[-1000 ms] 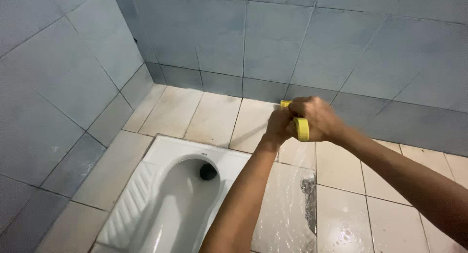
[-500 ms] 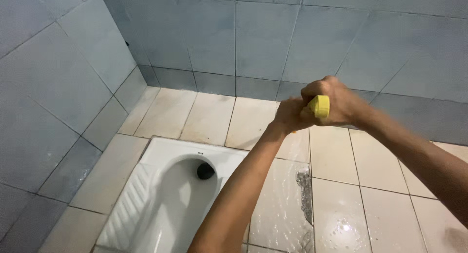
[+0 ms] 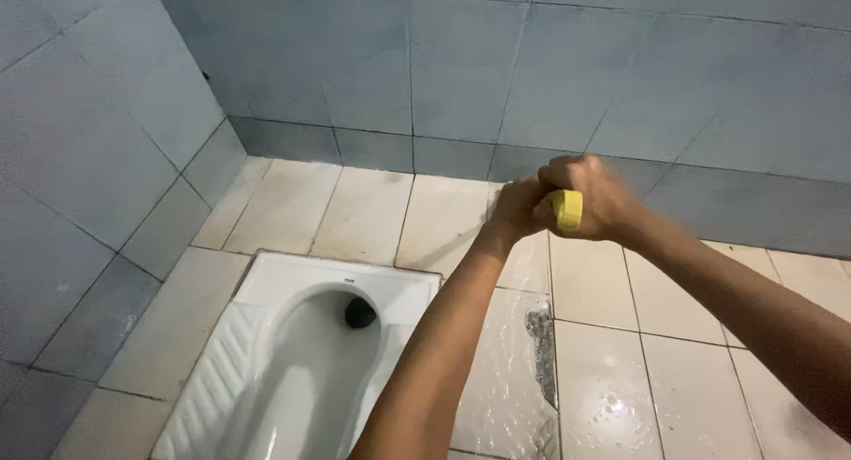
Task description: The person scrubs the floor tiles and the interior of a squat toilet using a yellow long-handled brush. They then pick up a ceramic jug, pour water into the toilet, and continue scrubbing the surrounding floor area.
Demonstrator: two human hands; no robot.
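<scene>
Both my hands meet in front of me above the floor near the back wall. My right hand (image 3: 596, 194) is closed around a yellow ribbed cap (image 3: 567, 209), whose round end shows toward me. My left hand (image 3: 516, 210) grips something pressed against that cap, but the fingers hide it almost fully. The two hands touch each other.
A white squat toilet pan (image 3: 266, 380) with a dark drain hole (image 3: 359, 313) is set in the floor at lower left. Beige floor tiles (image 3: 620, 380) to its right are wet and shiny. Blue-grey tiled walls (image 3: 461, 70) close in at the back and left.
My joined hands rose to the right half a second ago and have now dropped slightly back left. The yellow cap has turned in my right hand. The view has shifted a little.
</scene>
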